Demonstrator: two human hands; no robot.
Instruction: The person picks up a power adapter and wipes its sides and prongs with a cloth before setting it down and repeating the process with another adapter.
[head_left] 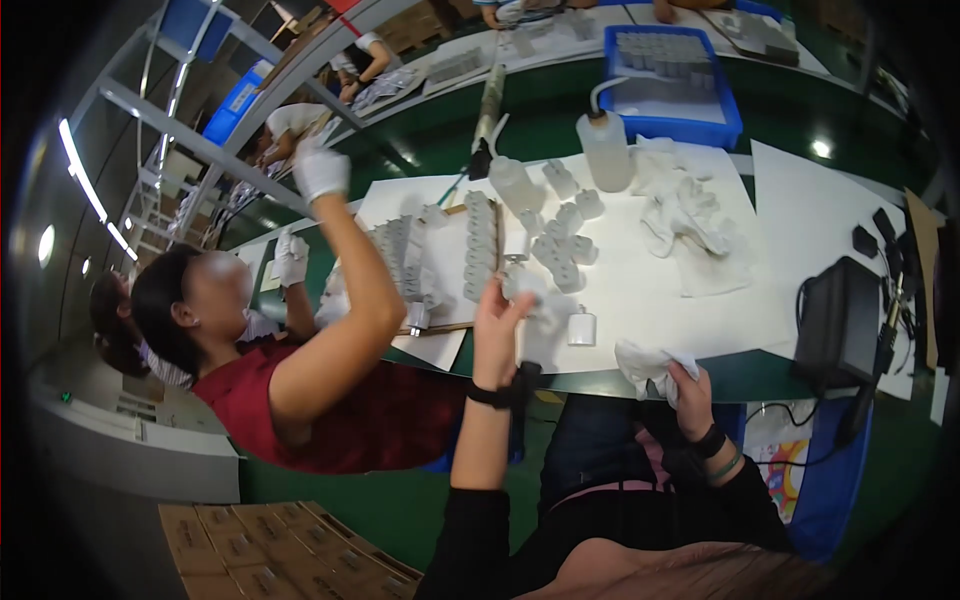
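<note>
My left hand (497, 332) reaches over the white work surface, thumb and fingers apart. Blurred, translucent pieces (548, 312) lie just beyond its fingertips; their shape is smeared. A small white, bottle-like piece with a short metal neck (581, 327) stands upright to the right of that hand. My right hand (692, 398) grips a crumpled white cloth (652, 366) at the table's near edge. Past my left hand, several small grey-white pieces (560, 250) sit in a loose group. More of them form a row (481, 247) on a wood-edged tray (442, 270).
Two squeeze bottles (604, 152) (515, 184) stand at the back, near crumpled white cloths (685, 205). A black power box (840, 320) with cables sits at right. Close on my left, a co-worker in red (330, 410) raises a white-gloved hand (321, 172). A blue bin (672, 125) is beyond.
</note>
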